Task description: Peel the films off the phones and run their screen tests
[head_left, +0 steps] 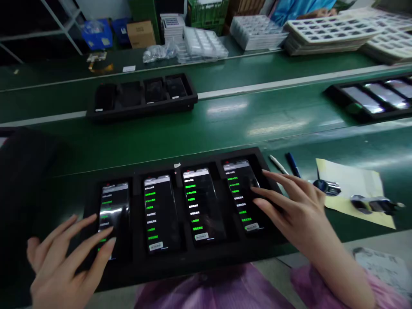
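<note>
The near tray [180, 259] is set close to the front edge of the green worktop [174, 141]; by a stretch of that green it is separated from the far tray [144, 110]. Its right side is bordered by a white pen [278, 164] and a blue pen [292, 165]. The leftmost phone [121, 210] is partly covered by the left hand [66, 257], whose fingers are spread apart. The rightmost phone [240, 189] is reached from its right by the right hand [294, 208], fingers likewise parted — whether either screen is pressed cannot be told. Four lit phones are held upright-facing in the near tray's compartments; dark, white-labelled devices [154, 91] are held in the far tray.
</note>
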A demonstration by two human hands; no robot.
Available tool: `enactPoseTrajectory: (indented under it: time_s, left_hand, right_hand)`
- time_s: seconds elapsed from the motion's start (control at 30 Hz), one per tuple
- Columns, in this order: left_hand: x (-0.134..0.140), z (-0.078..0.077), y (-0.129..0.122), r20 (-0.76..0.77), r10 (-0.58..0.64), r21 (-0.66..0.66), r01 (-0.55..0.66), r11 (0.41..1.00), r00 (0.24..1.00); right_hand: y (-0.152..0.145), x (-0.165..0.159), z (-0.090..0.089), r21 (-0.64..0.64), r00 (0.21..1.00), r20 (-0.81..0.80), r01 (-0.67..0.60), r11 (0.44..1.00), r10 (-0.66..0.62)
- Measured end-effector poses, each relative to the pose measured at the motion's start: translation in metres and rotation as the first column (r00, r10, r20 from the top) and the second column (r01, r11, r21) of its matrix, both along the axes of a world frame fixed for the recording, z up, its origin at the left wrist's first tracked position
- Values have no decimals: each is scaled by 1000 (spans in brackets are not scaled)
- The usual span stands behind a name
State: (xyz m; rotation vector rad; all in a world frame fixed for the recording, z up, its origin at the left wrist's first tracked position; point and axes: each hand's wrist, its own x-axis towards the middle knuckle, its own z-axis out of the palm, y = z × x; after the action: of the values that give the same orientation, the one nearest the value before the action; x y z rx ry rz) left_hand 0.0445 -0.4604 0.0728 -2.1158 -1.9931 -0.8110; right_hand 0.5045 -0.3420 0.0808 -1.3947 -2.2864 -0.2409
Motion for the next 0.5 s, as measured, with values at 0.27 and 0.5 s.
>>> enactPoseTrajectory:
  time_s: [0.27,0.5]
  left_hand:
    - [40,-7,28,-243,59,-111,-88,990,968]
    - [68,2,45,-239,-10,-233,-47,971,971]
  right_hand:
    - [12,-26,-9,44,997,71,-2,999,-2]
    - [16,-81,-2,1,973,27,-230,973,230]
